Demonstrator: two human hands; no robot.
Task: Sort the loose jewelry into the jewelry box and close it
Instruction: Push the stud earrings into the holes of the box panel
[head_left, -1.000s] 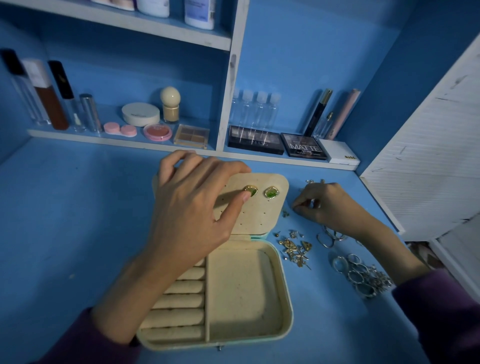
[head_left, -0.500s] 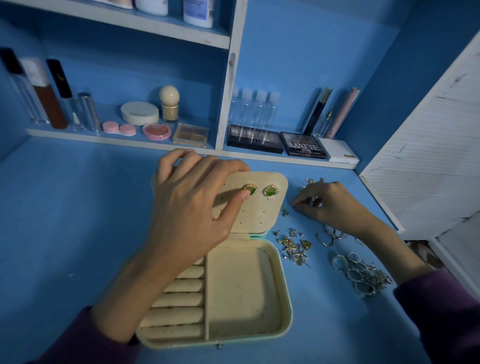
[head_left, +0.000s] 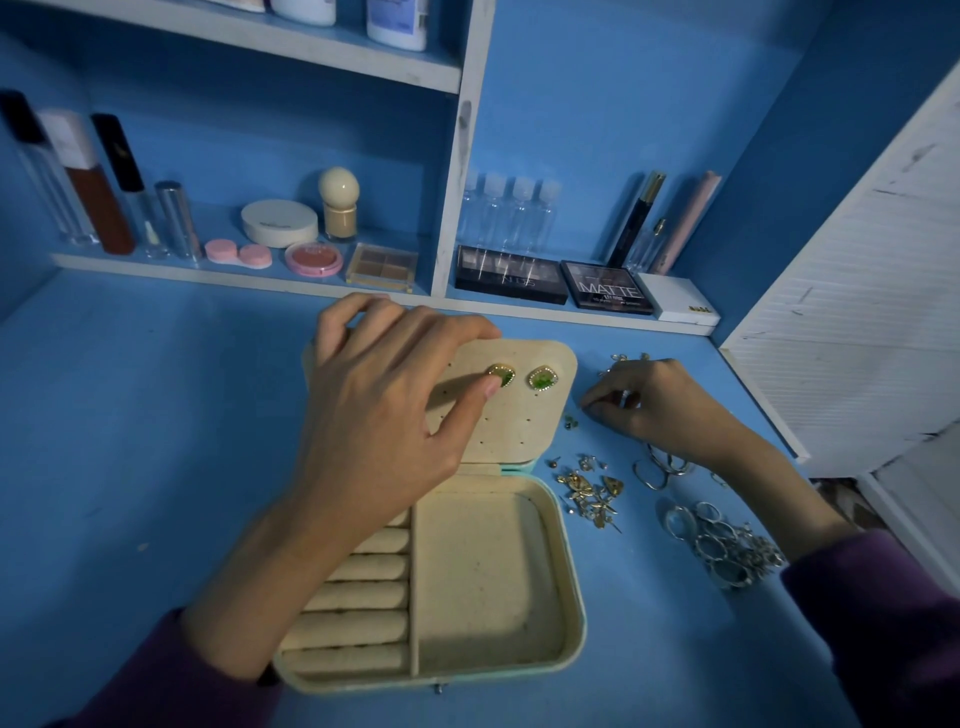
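Observation:
An open cream jewelry box (head_left: 569, 587) lies on the blue table, its lid panel (head_left: 519, 431) tilted up at the back. Two green gold-rimmed earrings (head_left: 543, 378) sit in the panel. My left hand (head_left: 384, 415) grips the lid's top edge, and its thumb presses the left earring (head_left: 503, 375). To the right of the lid, my right hand (head_left: 654, 402) pinches a small silver piece (head_left: 623, 399) on the table. Loose gold earrings (head_left: 592, 491) and silver rings (head_left: 719, 543) lie right of the box.
A shelf unit (head_left: 457, 156) with cosmetics, bottles and palettes stands behind the box. A white slatted panel (head_left: 857, 312) leans at the right. Bare blue tabletop (head_left: 130, 441) stretches to the left.
My right hand has shifted slightly on the table beside the lid, its fingers working at a small piece. My left hand stays on the lid and earring.

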